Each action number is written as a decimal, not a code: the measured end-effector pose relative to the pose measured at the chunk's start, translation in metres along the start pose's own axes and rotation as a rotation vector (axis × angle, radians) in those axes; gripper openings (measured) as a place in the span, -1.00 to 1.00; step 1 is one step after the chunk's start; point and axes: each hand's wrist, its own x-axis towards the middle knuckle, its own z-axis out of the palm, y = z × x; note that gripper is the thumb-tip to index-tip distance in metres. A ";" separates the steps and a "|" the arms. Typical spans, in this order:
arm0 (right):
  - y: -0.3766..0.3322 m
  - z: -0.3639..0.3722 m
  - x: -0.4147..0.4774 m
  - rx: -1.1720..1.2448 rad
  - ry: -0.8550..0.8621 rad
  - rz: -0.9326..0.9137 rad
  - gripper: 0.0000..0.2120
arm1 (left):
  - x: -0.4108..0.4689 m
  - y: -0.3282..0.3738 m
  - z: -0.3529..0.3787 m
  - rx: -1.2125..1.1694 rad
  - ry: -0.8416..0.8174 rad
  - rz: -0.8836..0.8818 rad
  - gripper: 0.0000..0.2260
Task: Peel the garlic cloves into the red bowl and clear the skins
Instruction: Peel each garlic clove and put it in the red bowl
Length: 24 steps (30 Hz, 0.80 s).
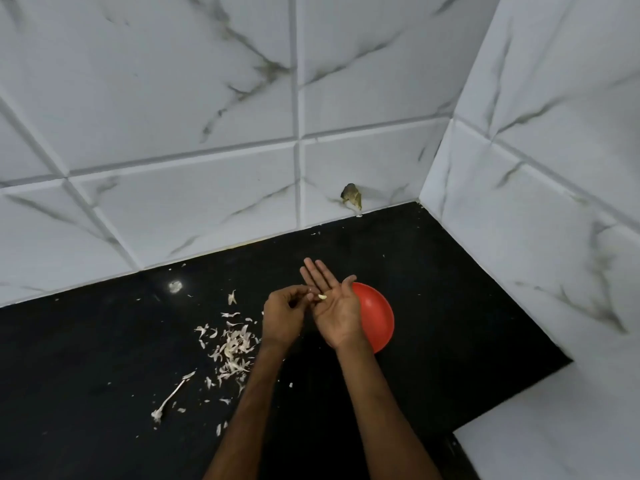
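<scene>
One garlic clove (322,296) on an open palm, centre frame, beside the red bowl (379,318).

The right hand (336,308) lies palm up with its fingers straight and close together, hiding the bowl's left part. The single pale clove lies near the finger bases, its long axis about left to right. The left hand (282,317) has its fingertips bunched beside the clove; whether they pinch a scrap is too small to tell. Lower left on the black counter (433,271) lie one scattered heap of skins (232,344) and one dry stem (170,398).
</scene>
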 end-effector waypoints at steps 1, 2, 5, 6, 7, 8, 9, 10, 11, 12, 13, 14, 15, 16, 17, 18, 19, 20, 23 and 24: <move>-0.005 -0.008 0.000 0.031 0.011 0.000 -0.29 | 0.001 0.000 0.008 -0.028 -0.025 -0.028 -0.78; -0.010 -0.016 0.001 0.063 0.027 -0.001 -0.30 | 0.003 -0.002 0.016 -0.054 -0.049 -0.057 -0.81; -0.024 -0.042 0.003 0.124 0.065 -0.014 -0.33 | 0.005 -0.007 0.040 -0.102 -0.122 -0.110 -0.80; -0.027 -0.050 0.003 0.141 0.074 -0.018 -0.33 | 0.006 -0.009 0.046 -0.126 -0.132 -0.123 -0.79; -0.029 -0.058 0.004 0.157 0.092 -0.020 -0.34 | 0.005 -0.009 0.051 -0.151 -0.133 -0.142 -0.78; -0.031 -0.065 0.005 0.176 0.107 -0.020 -0.34 | 0.005 -0.009 0.055 -0.176 -0.130 -0.168 -0.78; -0.032 -0.071 0.007 0.195 0.125 -0.018 -0.35 | 0.004 -0.009 0.058 -0.199 -0.123 -0.196 -0.79; -0.033 -0.076 0.008 0.210 0.145 -0.018 -0.35 | 0.003 -0.008 0.061 -0.224 -0.116 -0.224 -0.79; -0.032 -0.079 0.008 0.203 0.168 -0.021 -0.36 | 0.001 -0.009 0.062 -0.244 -0.110 -0.252 -0.79; -0.032 -0.080 0.009 0.166 0.195 -0.021 -0.37 | 0.001 -0.010 0.062 -0.260 -0.105 -0.276 -0.79; -0.030 -0.082 0.011 0.095 0.228 -0.020 -0.38 | 0.001 -0.013 0.062 -0.275 -0.098 -0.293 -0.79; -0.029 -0.081 0.012 0.011 0.259 -0.020 -0.39 | 0.001 -0.016 0.062 -0.290 -0.090 -0.304 -0.79; -0.027 -0.081 0.013 -0.080 0.281 -0.013 -0.41 | 0.001 -0.019 0.062 -0.297 -0.078 -0.315 -0.79; -0.025 -0.079 0.013 -0.169 0.291 0.003 -0.43 | 0.001 -0.021 0.061 -0.303 -0.068 -0.321 -0.79; -0.023 -0.076 0.011 -0.250 0.295 0.020 -0.44 | 0.001 -0.023 0.060 -0.304 -0.061 -0.328 -0.80; -0.021 -0.072 0.008 -0.321 0.301 0.032 -0.46 | 0.000 -0.025 0.059 -0.303 -0.052 -0.338 -0.80; -0.019 -0.070 0.005 -0.386 0.309 0.031 -0.48 | 0.000 -0.026 0.058 -0.299 -0.043 -0.345 -0.80; -0.017 -0.067 0.003 -0.449 0.322 0.015 -0.52 | 0.000 -0.028 0.056 -0.298 -0.031 -0.347 -0.81; -0.008 -0.062 0.001 -0.616 0.368 -0.079 -0.68 | -0.001 -0.032 0.047 -0.305 0.016 -0.340 -0.85; -0.004 -0.060 0.003 -0.694 0.376 -0.124 -0.73 | 0.000 -0.035 0.042 -0.300 0.031 -0.334 -0.85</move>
